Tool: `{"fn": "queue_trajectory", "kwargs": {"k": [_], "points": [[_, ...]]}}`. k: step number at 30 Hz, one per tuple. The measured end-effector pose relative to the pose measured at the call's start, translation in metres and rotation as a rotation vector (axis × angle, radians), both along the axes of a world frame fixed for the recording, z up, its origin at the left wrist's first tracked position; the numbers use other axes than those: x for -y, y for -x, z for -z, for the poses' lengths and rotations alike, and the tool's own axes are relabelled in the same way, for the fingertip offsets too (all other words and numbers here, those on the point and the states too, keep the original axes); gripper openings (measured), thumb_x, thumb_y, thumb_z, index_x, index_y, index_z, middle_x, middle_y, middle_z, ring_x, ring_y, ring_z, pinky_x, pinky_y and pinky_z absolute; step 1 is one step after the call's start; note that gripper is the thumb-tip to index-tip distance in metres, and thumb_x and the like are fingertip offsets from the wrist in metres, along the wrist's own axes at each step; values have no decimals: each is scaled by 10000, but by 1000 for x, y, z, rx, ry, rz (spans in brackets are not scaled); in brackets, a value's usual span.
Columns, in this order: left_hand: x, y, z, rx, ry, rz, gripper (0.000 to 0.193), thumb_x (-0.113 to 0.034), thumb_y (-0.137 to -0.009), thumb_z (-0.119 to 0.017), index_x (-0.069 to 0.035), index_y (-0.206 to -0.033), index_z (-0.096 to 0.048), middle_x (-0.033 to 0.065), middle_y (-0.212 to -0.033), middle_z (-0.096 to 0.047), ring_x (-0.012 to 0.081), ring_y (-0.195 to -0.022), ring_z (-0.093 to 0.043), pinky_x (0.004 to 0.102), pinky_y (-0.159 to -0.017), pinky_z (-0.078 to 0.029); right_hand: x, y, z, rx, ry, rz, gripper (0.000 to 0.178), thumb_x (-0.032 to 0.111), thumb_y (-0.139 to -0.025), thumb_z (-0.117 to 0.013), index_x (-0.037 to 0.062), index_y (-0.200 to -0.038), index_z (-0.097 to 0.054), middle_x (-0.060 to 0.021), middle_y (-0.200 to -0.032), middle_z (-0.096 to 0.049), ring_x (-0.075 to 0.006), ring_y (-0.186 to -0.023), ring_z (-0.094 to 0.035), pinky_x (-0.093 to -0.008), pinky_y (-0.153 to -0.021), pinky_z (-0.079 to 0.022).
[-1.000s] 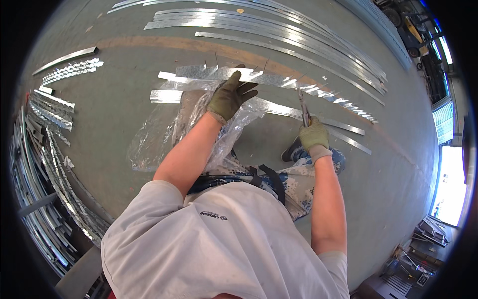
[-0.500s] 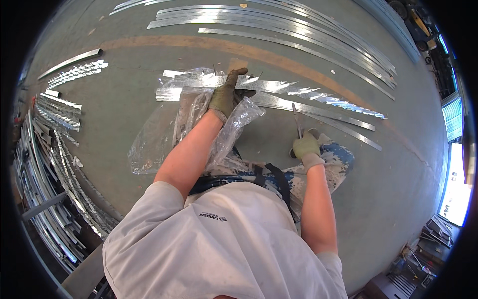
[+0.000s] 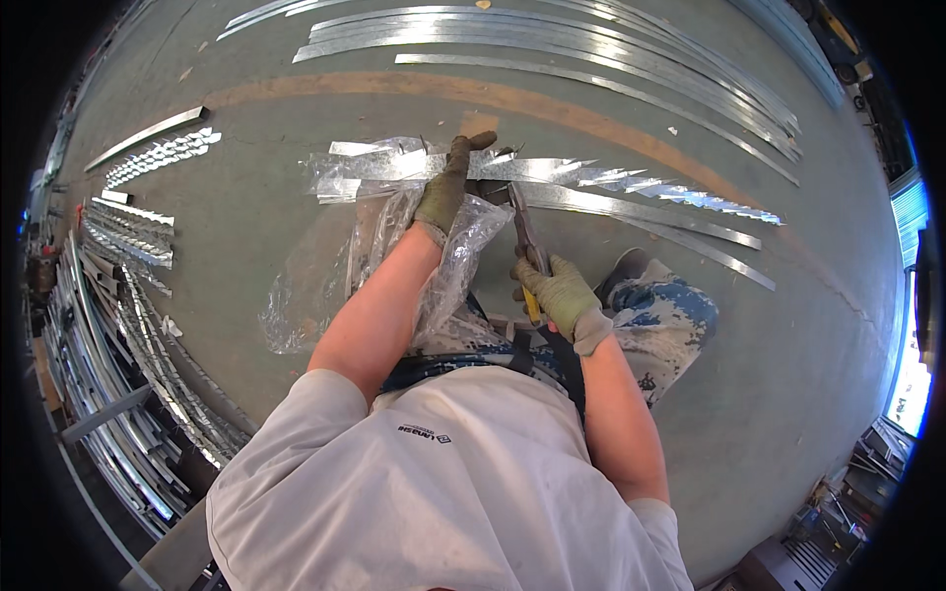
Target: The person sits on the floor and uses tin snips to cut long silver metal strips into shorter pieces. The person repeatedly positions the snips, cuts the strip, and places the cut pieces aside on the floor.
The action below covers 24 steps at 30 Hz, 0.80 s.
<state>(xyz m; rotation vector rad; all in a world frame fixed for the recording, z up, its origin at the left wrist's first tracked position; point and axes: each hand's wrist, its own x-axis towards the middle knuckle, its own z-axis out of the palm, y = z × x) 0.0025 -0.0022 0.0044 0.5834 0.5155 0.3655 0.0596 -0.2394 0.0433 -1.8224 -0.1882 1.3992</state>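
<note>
A bundle of shiny metal strips (image 3: 552,171) lies crosswise in front of me, its right part cut into jagged teeth. My left hand (image 3: 445,192), in a green work glove, is closed over the strips, fingers pointing to the far side. Clear plastic film (image 3: 305,291) drapes under and around that hand and wrist. In my gloved right hand (image 3: 564,294) is a pair of tin snips (image 3: 525,225) with a yellow handle. Their metal end reaches the near edge of the strips, just right of my left hand. Whether the jaws touch the metal I cannot tell.
Long flat metal strips (image 3: 443,37) lie on the floor at the far side. Twisted strips (image 3: 163,158) and a heap of metal profiles (image 3: 108,364) are on the left. My bent knee (image 3: 680,315) is right of the snips. Metal racking (image 3: 818,532) stands at the lower right.
My right hand has moved left and brought the snips up against the strips beside my left hand. The left hand stays on the bundle.
</note>
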Motion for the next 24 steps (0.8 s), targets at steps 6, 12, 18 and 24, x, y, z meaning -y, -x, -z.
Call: {"fn": "queue_trajectory", "kwargs": {"k": [6,12,18,24], "points": [[-3,1,8,27,-9,2,632,-568,-1191,-555,-87,-1601,-563,225,-1462,-717,381,-1188,-797,529,-1039,-702,-4,1,9,-14,-48,12,454,367,-1124,-775,36,-1426,-706,-105,-1164,-786,-210,-937,-777,-376,-712,-590],[3,0,2,57,8,-24,630,-574,-1186,-569,-104,-1604,-569,202,-1444,-725,350,-1107,-809,494,-969,-713,-10,2,13,34,-35,-1,395,368,-1121,-781,44,-1343,-745,-86,-1082,-789,-193,-876,-761,-370,-693,-580],[4,4,0,49,25,2,646,-602,-1155,-622,-148,-1611,-575,175,-1413,-736,300,-1112,-800,468,-955,-696,-14,1,15,15,-60,21,410,402,-1121,-774,40,-1310,-749,-96,-1017,-797,-183,-839,-746,-365,-669,-571],[2,0,7,83,44,-38,646,-586,-1158,-619,-100,-1581,-579,183,-1468,-725,333,-1169,-797,498,-977,-701,-20,8,3,-16,-29,71,444,450,-1119,-764,35,-1274,-745,-110,-955,-802,-160,-772,-726,-344,-532,-525]]}}
